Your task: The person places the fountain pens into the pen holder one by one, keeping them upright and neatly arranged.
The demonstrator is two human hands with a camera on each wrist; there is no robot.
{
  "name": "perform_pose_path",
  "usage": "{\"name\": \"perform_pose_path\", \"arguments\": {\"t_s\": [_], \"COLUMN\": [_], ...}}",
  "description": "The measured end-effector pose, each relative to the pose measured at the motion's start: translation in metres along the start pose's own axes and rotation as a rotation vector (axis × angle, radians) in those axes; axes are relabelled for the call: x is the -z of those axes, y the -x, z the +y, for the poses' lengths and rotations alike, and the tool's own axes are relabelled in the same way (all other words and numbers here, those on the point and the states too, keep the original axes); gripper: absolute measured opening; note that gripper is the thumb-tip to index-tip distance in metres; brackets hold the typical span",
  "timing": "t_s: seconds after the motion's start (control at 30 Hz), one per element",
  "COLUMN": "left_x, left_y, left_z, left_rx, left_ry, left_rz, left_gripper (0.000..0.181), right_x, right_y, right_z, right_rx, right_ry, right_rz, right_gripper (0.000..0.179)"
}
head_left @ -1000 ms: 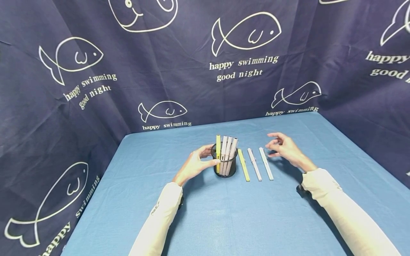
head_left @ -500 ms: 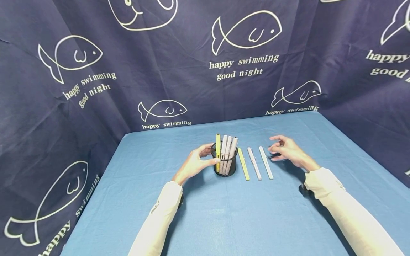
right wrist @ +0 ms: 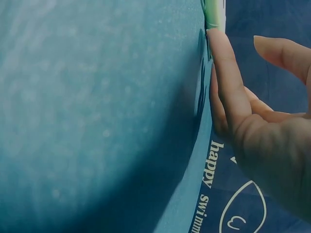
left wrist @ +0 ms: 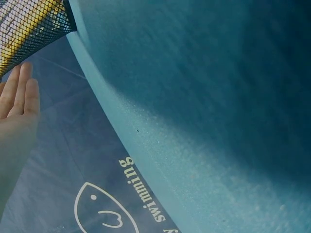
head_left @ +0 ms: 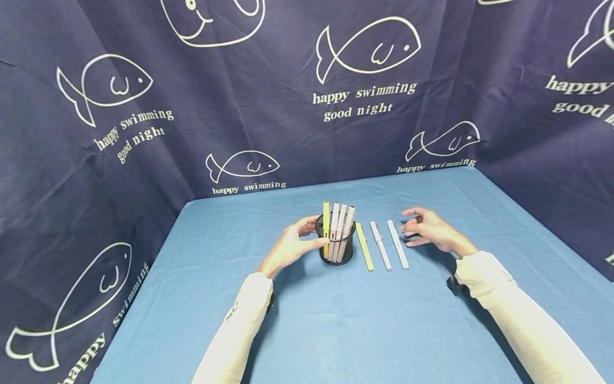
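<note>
Head view, black mesh cup of pens, left hand gripping it, right hand loose

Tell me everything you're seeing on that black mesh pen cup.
The black mesh pen cup looks like wire mesh, round and open-topped, with a solid-looking dark rim and base edge. It stands upright on the blue cloth. Inside, a yellow pen and several pale pens stick up above the rim, their lower parts showing through the mesh. The left hand holds it from the left, thumb on the near side, fingers toward the far side.
</note>
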State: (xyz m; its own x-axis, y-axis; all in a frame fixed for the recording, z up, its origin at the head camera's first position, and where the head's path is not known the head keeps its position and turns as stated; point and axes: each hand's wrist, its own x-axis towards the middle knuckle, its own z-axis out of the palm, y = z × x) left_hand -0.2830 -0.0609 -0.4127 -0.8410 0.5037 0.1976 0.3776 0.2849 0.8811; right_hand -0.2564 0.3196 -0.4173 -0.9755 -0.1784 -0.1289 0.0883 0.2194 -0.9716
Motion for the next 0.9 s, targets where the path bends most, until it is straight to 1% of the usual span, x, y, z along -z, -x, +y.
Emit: {"name": "perform_pose_path", "arguments": {"t_s": [0.27, 0.57, 0.9], "left_x": [-0.0002, 0.0006, 0.0002], "left_y": [0.0008, 0.0016, 0.0021], "left_z": [0.0006, 0.0015, 0.0021], "left_rx": [0.022, 0.023, 0.030], "left_ry": [0.001, 0.012, 0.005], "left_rz": [0.007, 0.002, 0.005], "left_gripper": [0.071, 0.070, 0.071], "right_x": [-0.0051, -0.0068, -0.0091], "right_y": [-0.0015, -0.0047, -0.0061], "right_z": [-0.0017, -0.0012, -0.0050], "right_rx": [-0.044, -0.059, -0.052], "right_ry": [0.022, 0.037, 0.050], "right_rz": [-0.011, -0.007, -0.025], "right_gripper": [0.067, 0.067, 0.067]}}
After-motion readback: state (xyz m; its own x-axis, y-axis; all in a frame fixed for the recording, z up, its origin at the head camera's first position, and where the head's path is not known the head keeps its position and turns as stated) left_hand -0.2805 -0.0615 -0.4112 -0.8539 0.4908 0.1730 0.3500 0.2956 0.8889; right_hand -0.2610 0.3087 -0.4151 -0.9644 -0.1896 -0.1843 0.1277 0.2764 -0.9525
